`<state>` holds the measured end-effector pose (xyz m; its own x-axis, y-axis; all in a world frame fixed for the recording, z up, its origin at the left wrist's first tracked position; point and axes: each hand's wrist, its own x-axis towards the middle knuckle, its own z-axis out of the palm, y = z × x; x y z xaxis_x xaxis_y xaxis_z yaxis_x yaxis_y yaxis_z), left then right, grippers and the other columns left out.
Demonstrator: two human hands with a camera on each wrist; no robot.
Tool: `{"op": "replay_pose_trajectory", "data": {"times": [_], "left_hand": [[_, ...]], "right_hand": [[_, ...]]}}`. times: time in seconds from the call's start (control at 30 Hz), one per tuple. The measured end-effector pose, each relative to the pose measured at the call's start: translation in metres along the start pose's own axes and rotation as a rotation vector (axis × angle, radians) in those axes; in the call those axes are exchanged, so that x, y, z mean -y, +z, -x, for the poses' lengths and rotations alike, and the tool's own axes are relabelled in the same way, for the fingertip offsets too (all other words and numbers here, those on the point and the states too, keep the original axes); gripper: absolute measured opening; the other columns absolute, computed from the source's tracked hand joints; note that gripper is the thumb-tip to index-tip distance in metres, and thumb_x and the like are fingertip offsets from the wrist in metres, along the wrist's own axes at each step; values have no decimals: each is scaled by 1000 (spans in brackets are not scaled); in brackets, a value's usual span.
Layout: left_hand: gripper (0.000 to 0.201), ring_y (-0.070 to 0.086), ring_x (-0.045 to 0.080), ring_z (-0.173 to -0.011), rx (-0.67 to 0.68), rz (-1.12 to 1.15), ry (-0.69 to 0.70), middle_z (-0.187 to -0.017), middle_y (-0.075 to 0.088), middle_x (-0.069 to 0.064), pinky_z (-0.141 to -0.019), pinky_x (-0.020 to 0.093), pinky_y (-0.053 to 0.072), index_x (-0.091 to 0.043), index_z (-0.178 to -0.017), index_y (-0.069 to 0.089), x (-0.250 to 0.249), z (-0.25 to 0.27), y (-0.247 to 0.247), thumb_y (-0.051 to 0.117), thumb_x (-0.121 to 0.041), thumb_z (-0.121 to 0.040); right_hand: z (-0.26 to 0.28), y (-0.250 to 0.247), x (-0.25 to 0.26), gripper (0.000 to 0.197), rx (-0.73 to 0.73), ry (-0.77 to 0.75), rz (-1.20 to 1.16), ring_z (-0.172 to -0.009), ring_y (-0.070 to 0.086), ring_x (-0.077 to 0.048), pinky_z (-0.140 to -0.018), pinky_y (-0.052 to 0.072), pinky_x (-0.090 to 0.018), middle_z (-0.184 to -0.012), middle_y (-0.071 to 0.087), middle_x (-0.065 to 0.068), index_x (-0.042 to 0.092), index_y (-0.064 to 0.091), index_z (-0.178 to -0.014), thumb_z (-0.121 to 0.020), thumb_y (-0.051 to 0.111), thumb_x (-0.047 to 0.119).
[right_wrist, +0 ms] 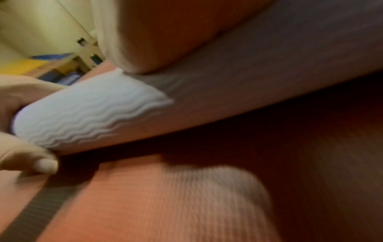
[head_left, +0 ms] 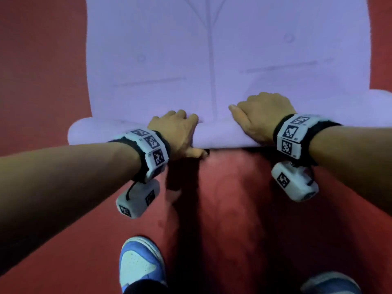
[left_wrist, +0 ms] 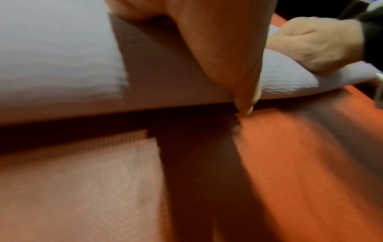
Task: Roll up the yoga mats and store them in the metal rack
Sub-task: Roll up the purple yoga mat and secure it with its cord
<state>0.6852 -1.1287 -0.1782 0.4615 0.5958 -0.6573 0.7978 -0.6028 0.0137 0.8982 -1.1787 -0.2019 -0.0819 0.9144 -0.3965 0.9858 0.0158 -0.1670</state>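
Note:
A lavender yoga mat point(head_left: 191, 49) lies flat on the red floor, running away from me. Its near end is wound into a roll point(head_left: 216, 134) lying across in front of me. My left hand point(head_left: 176, 132) grips the roll left of centre, fingers curled over the top and thumb point(left_wrist: 242, 91) down at the near side against the floor. My right hand point(head_left: 258, 115) grips the roll right of centre, knuckles bent over it and thumb stretched leftward. The wavy texture of the roll point(right_wrist: 82, 114) shows in the right wrist view. No metal rack is in view.
Red ribbed floor point(head_left: 42, 60) surrounds the mat. My blue and white shoes point(head_left: 140, 264) point(head_left: 331, 283) stand just behind the roll. A dark strip point(right_wrist: 37, 212) crosses the floor. Far off, shelves with blue and yellow items point(right_wrist: 51, 68) stand by a cream wall.

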Motion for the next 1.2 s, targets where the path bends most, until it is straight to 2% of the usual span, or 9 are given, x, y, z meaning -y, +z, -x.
{"op": "replay_pose_trajectory", "data": {"times": [0.17,0.3,0.4,0.67,0.8,0.9,1.07,1.13,1.2], "left_hand": [[74,59,33,-107,54,-20,-24,-116,57,9,-83,38,48,-19,-123,47,3,-2,-10,68,-68,-71],[59,62,30,-101,58,-11,-14,-110,63,5,-81,36,50,-25,-115,51,-6,0,-16,72,-59,-72],[57,63,30,-100,41,-64,-2,-110,63,3,-79,36,49,-28,-118,48,-13,4,-18,71,-56,-74],[47,57,29,-85,-3,-55,-59,-104,61,5,-69,33,42,-30,-117,43,-15,12,-16,69,-37,-78],[35,67,21,-92,170,-124,-13,-101,69,-1,-70,28,48,-28,-107,62,-15,2,-33,75,-23,-74],[27,63,12,-71,298,173,-3,-82,67,-4,-54,19,49,-27,-88,58,-1,-10,-32,78,-12,-77],[28,55,3,-47,550,286,106,-56,61,-7,-41,15,44,-18,-73,59,7,1,-12,76,5,-72],[40,66,10,-69,584,332,139,-79,70,-1,-60,21,53,-14,-96,64,4,11,-1,84,-9,-61],[71,60,24,-107,312,94,118,-117,59,3,-83,32,51,-20,-125,48,3,25,8,82,-33,-64]], "right_hand": [[-6,-32,7,59,127,-19,23,-109,58,-36,-89,42,-42,-119,62,-15,26,60,-109,-96,18,65],[28,-26,9,87,235,-87,176,-111,52,-33,-84,41,-42,-121,54,-9,23,44,-125,-71,33,90],[44,-6,9,78,223,-83,229,-108,52,-34,-80,43,-40,-121,52,-11,18,35,-127,-74,65,68],[16,-33,8,56,405,-51,35,-96,60,-25,-74,44,-29,-106,64,1,31,51,-116,-67,78,41],[16,-34,18,68,302,-49,126,-102,58,-28,-82,48,-36,-111,59,-2,24,44,-120,-68,76,54],[29,-22,30,75,117,-86,240,-108,54,-31,-76,41,-38,-119,54,-6,20,34,-128,-73,72,55],[26,-22,41,57,365,-90,99,-97,62,-30,-72,46,-32,-105,64,-3,25,51,-108,-63,76,48],[27,-17,46,56,479,-77,32,-94,64,-25,-80,54,-35,-102,67,2,30,57,-102,-53,80,47],[25,-13,48,56,532,-53,-2,-93,65,-22,-83,55,-36,-102,68,3,31,59,-102,-52,82,45]]}}
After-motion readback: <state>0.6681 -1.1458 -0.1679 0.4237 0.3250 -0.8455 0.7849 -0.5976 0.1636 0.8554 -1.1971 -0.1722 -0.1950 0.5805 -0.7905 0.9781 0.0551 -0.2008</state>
